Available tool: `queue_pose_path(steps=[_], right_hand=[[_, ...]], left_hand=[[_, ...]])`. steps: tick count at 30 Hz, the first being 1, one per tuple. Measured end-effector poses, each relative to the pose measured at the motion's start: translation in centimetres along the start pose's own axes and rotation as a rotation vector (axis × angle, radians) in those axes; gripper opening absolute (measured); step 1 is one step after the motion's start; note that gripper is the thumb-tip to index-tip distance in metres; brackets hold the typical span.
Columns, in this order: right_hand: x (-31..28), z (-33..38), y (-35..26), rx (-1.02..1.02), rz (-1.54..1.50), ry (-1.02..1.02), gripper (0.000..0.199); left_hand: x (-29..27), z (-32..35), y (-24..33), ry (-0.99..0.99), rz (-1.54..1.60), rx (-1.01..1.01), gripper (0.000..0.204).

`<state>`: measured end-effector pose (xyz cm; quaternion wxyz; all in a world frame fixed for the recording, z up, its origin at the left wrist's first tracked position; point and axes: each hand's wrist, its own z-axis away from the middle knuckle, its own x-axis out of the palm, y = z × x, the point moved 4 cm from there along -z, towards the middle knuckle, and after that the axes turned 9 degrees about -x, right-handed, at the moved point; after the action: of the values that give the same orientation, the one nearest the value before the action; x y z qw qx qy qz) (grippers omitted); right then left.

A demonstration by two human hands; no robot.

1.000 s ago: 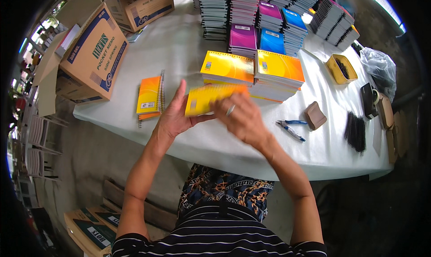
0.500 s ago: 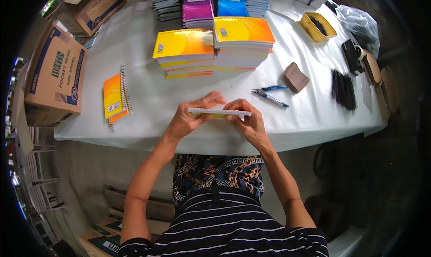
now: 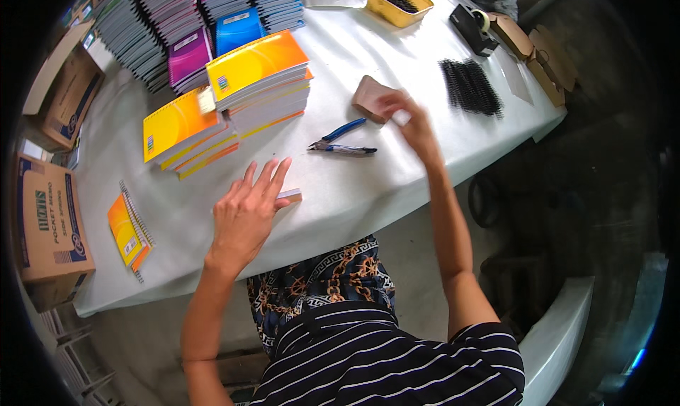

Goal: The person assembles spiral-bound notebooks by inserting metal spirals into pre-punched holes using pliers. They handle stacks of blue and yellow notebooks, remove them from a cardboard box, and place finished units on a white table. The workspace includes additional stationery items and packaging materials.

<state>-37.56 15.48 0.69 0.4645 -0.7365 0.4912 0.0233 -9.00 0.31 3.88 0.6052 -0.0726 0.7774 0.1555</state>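
Note:
My left hand [image 3: 246, 211] lies with its fingers stretched out over a small pad of paper [image 3: 291, 195] near the table's front edge. Only a pale corner of the pad shows past my thumb; the rest is under the hand. Farther right, my right hand [image 3: 411, 122] reaches over the near edge of a brown block [image 3: 367, 98]. Its fingers are smeared by motion, and something white sits on one finger. Blue-handled cutting pliers [image 3: 343, 137] lie between the two hands. To the right of the block is a heap of black spiral coils [image 3: 469, 87].
Stacks of yellow-orange notebooks [image 3: 258, 62] stand ahead, with purple notebooks [image 3: 190, 55] and blue ones [image 3: 239, 29] behind. Spiral-bound notebooks [image 3: 129, 232] lie at left beside a cardboard box [image 3: 53, 215]. A yellow tub [image 3: 398, 13] and a black tape dispenser [image 3: 473, 30] sit far right.
The pad was held between both hands; now it lies on the table under my left hand. My right hand has let go and moved right to the brown block. The view has turned rightward.

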Motion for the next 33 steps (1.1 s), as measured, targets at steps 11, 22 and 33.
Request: queue_pose_path(steps=[11, 22, 33], right_hand=[[-15.1, -4.1, 17.4, 0.495, 1.332, -0.068, 0.026], [-12.1, -6.1, 4.3, 0.117, 0.923, -0.011, 0.017], [7.3, 1.2, -10.2, 0.122, -0.193, -0.353, 0.017]], left_hand=[[-0.5, 0.1, -0.1, -0.162, 0.126, -0.121, 0.06], [0.1, -0.6, 0.1, 0.067, -0.002, -0.024, 0.059], [0.5, -0.3, -0.1, 0.072, -0.057, -0.035, 0.055]])
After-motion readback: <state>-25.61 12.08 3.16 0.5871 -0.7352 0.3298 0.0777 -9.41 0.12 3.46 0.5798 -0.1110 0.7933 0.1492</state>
